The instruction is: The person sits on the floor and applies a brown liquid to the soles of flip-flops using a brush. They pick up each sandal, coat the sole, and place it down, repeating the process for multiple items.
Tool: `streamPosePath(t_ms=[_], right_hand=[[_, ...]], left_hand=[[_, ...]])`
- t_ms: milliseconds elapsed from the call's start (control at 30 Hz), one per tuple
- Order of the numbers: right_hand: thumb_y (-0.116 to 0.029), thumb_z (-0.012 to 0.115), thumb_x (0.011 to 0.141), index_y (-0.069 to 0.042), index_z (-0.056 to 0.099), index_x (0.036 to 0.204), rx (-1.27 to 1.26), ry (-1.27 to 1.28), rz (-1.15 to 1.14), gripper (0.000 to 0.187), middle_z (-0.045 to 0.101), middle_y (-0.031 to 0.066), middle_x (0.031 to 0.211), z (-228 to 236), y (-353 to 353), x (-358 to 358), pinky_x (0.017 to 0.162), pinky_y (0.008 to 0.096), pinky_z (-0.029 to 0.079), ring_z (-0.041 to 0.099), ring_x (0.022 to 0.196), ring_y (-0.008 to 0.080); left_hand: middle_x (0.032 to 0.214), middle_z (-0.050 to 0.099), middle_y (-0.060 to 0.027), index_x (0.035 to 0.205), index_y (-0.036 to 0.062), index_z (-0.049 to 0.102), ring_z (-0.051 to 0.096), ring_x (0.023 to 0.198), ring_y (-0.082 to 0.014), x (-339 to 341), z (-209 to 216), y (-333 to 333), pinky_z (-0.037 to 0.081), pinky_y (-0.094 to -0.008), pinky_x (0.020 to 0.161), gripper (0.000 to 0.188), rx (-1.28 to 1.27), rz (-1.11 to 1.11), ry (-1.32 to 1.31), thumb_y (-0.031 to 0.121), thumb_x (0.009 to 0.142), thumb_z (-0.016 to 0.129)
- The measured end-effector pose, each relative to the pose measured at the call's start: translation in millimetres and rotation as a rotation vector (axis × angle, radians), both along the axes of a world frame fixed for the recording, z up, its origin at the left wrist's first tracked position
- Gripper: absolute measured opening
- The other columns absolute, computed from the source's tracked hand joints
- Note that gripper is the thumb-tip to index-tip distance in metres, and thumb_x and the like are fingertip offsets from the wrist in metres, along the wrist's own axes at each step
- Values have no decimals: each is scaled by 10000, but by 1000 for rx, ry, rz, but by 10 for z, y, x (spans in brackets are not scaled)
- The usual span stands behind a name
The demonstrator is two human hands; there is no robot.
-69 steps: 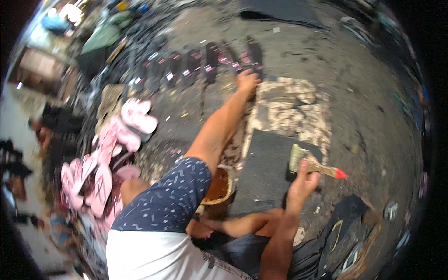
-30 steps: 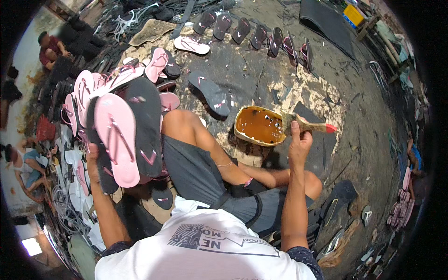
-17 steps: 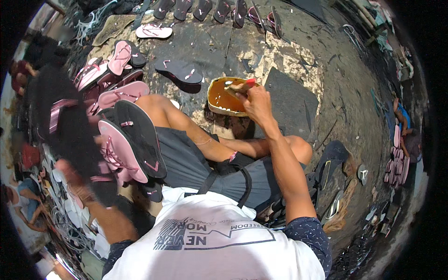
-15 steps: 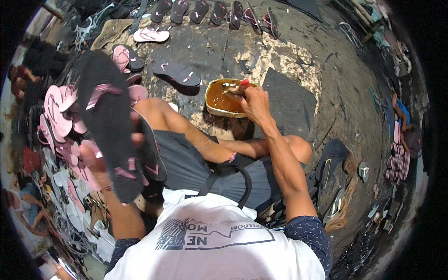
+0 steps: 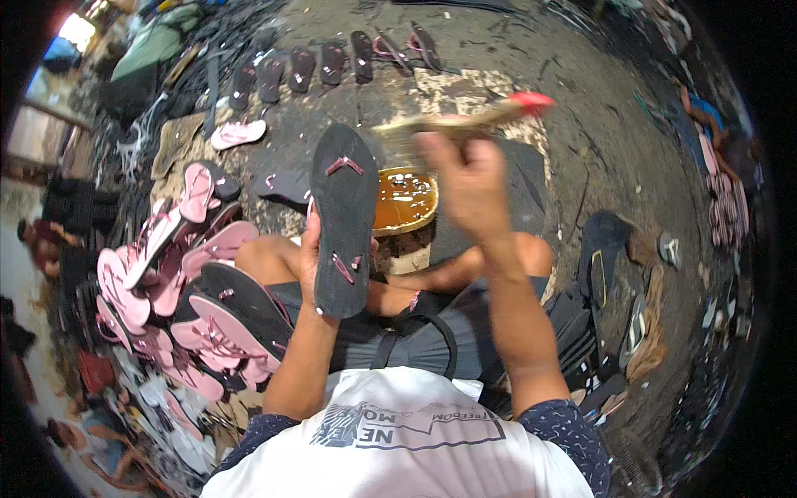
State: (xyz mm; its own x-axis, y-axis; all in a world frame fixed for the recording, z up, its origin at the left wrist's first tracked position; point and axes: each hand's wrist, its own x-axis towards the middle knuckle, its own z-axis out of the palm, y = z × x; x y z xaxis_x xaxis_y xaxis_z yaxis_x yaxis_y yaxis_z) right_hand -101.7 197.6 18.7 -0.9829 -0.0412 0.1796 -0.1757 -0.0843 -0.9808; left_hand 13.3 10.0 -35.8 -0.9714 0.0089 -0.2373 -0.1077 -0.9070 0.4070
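My left hand (image 5: 310,261) is closed around a black flip-flop (image 5: 344,212), held upright with its dark underside toward me and pink strap ends poking through. To its right my right hand (image 5: 475,187), blurred, is closed on a flat tan brush-like tool (image 5: 452,126) with a red end. Just below the tool, a tub (image 5: 434,202) of shiny amber liquid stands on the ground, partly hidden behind the flip-flop. Another dark flip-flop (image 5: 286,186) lies left of the held one.
Pink and black flip-flops (image 5: 124,286) are heaped at my left. A row of dark flip-flops (image 5: 300,70) stands at the far side, near a single pale pink one (image 5: 238,134). A dark sheet (image 5: 519,187) lies right of the tub. People sit at the far left and right edges.
My left hand has brought the flip-flop from the left to the middle, beside the tub. My right hand has lifted the tool out of the tub and tilted it nearly level.
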Motion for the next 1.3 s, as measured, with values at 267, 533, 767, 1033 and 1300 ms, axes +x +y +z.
streamPosePath(t_ms=[267, 533, 767, 1033, 1300], right_hand=[[-37, 731, 899, -5, 666, 1135, -139, 223, 380, 246, 691, 85, 1095, -324, -387, 680, 987, 365, 475, 645, 1070, 197], [-299, 680, 974, -23, 698, 1165, -6, 63, 30, 337, 734, 158, 1055, 72, -127, -7, 851, 365, 534, 695, 964, 186], [-213, 696, 958, -46, 687, 1116, 79, 372, 97, 230, 711, 124, 1115, 157, -60, -244, 895, 381, 510, 676, 1034, 232], [-186, 727, 925, -55, 681, 1145, 342, 707, 126, 261, 700, 131, 1084, -355, -326, 719, 840, 410, 504, 659, 999, 324], [-243, 798, 841, -156, 698, 1110, 268, 627, 200, 300, 686, 60, 1028, -227, -289, 784, 784, 392, 421, 621, 920, 251]], left_hand=[[1459, 525, -147, 1532, 120, 362, 552, 1314, -297, -60, -168, -9, 456, -462, 1123, 526, 236, -84, 21, 360, 1073, 452], [1525, 448, -168, 1570, 254, 306, 572, 1272, -413, 234, -92, 41, 533, -566, 1021, 532, -23, -6, 109, 312, 1064, 461], [1450, 521, -208, 1531, 197, 374, 635, 1191, -388, 250, -7, 107, 576, -548, 961, 512, -68, 42, 142, 386, 1061, 455], [1390, 561, -183, 1515, 211, 398, 627, 1172, -339, -365, 101, -122, 579, -509, 888, 497, 12, 88, 234, 441, 1075, 417], [1395, 555, -102, 1515, 367, 387, 659, 1073, -269, -656, 68, 41, 597, -474, 867, 451, -68, 161, 225, 423, 1073, 452]])
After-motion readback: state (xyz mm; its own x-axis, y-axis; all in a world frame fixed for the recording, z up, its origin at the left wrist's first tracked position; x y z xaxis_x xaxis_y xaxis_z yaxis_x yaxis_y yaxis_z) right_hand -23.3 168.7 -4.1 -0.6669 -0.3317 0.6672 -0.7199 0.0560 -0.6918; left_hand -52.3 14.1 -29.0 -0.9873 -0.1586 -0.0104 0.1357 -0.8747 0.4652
